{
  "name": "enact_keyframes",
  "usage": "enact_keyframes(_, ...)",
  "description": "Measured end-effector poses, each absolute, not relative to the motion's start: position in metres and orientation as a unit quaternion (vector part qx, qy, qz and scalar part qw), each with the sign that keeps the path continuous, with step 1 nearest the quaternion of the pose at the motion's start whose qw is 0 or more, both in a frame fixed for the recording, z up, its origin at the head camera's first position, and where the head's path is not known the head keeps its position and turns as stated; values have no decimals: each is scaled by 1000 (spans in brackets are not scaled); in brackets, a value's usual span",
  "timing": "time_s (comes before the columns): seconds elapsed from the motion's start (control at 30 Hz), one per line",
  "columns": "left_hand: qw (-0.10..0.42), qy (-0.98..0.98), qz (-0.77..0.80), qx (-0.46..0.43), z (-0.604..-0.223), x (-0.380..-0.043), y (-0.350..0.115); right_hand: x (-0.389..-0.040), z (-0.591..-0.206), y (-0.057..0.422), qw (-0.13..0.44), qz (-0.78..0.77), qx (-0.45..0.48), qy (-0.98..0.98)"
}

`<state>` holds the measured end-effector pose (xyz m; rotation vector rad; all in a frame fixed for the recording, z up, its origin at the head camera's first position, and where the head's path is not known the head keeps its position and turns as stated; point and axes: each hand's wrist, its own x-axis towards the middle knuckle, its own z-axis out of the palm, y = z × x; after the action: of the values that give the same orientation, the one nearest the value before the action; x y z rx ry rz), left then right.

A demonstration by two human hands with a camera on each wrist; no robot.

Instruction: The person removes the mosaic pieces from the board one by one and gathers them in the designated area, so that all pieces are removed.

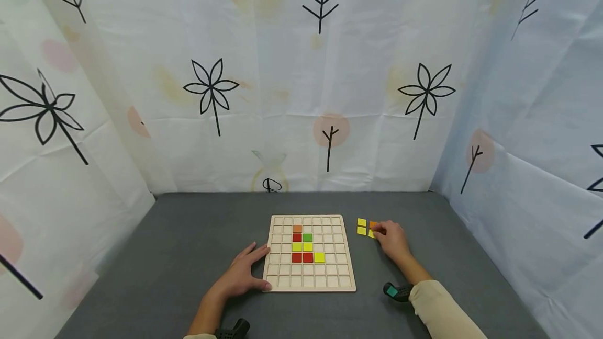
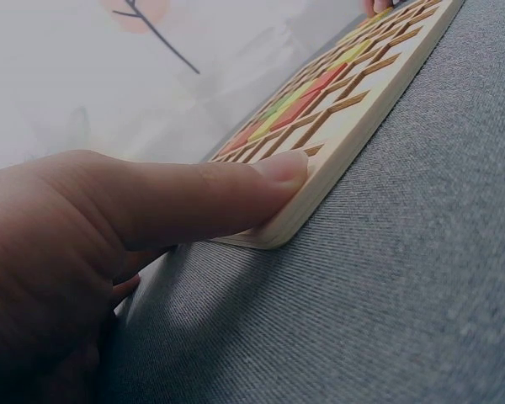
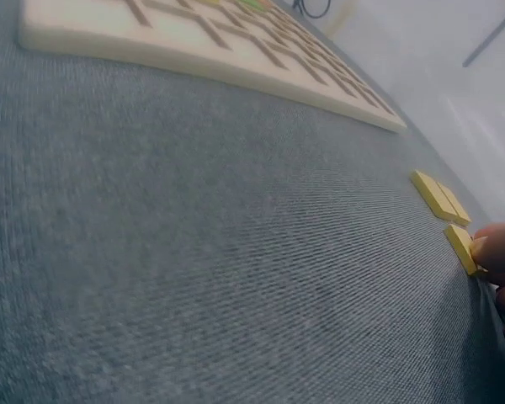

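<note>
The left hand (image 1: 241, 275), thumb and fingers apart, rests along the left of a pale wooden grid board (image 1: 333, 269). Farther right, the right hand (image 1: 393, 239) touches and partly hides a yellow square tile (image 3: 459, 245); whether pinched, I cannot tell.

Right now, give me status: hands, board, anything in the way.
Left hand on wooden board, near left corner. Right hand at loose yellow tile, grip unclear. Two more yellow tiles lie between right hand and board.

White cloth backdrop (image 1: 367, 61), black-outlined flowers (image 1: 211, 87), pale pink circles (image 1: 341, 130); grey fabric-covered tabletop (image 1: 212, 224).
</note>
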<state>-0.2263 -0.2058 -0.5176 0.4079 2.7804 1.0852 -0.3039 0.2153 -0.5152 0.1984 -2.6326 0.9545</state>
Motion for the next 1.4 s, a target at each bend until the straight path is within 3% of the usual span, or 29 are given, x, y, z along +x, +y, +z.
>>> enact_keyframes(0.43, 64, 920, 361, 137, -516, -226, -205, -309, -514, 208, 181, 332, 57, -924)
enact_keyframes(0.8, 60, 918, 363, 147, -517, -226, -205, -304, -504, 178, 193, 364, 100, -906)
enact_keyframes(1.03, 65, 919, 363, 138, -517, -226, -205, -295, -502, 154, 161, 404, 144, -889)
enact_keyframes(1.3, 66, 920, 363, 136, -516, -226, -205, -283, -506, 129, 82, 410, 203, -886)
enact_keyframes(1.4, 67, 920, 364, 132, -515, -225, -205, -278, -507, 122, 83, 407, 234, -879)
